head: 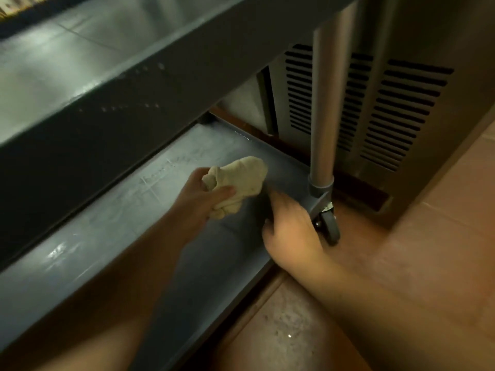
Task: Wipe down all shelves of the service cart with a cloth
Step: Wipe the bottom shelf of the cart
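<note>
Cream cloth (237, 184) bunched up over the bottom shelf (112, 228) of the grey cart, just past centre frame. Gripped by the left hand (199, 195), thumb clamped across the wad, fingers curled beneath. At four o'clock from the cloth, right hand (290, 230) wrapped over the shelf's near rim, fingers curled onto the edge. Farther out at three o'clock, corner post (330, 103) and caster wheel (330, 227). Up at eleven o'clock, upper shelf (67, 65). Louvred steel panel (401, 113) at one o'clock, terracotta floor tiles (428, 236) beyond.

L hand (199, 195) w/ cloth (237, 184), bottom shelf (107, 231)
</note>
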A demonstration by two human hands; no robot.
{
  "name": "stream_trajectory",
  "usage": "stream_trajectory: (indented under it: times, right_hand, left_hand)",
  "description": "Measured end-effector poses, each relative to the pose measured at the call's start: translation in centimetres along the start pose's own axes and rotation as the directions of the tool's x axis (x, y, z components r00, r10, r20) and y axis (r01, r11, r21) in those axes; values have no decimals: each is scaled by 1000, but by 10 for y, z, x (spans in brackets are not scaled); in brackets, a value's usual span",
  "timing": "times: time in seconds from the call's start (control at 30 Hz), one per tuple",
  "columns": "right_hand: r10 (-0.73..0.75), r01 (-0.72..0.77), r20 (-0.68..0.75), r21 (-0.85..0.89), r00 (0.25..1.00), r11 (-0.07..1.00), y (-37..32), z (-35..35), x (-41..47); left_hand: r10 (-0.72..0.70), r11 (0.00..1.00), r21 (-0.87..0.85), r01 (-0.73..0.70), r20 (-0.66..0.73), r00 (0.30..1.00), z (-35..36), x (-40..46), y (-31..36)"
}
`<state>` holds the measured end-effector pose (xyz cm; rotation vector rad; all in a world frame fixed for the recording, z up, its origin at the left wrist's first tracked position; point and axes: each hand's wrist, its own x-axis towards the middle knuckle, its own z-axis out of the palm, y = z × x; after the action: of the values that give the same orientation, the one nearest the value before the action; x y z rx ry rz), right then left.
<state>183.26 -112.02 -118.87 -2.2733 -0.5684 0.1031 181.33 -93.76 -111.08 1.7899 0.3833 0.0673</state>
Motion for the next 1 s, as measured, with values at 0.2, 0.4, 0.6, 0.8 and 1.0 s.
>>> stream_trajectory:
  times: [0.2, 0.4, 0.6, 0.8, 1.0]
  right_hand:
    - [16, 17, 79, -396, 997, 918, -19, 17, 16]
    - [31, -4, 53, -446, 998, 895, -18, 28, 13]
    - [33, -21, 22, -406, 999, 914, -19, 26, 11]
    - [15, -30, -43, -376, 999, 926, -15, 33, 12]
    - [17, -29, -33, -387, 999, 922, -21, 29, 11]
  left_hand:
    - [67, 983, 182, -12, -301, 951, -4, 22, -17]
    - [262, 923, 379, -70, -483, 836, 6, 65, -24]
    - [273, 906, 422, -26, -537, 798, 3, 122, -25]
    - [174, 640, 762, 95, -264, 949, 17, 158, -26]
    - [117, 894, 437, -99, -15, 993, 37, 120, -17]
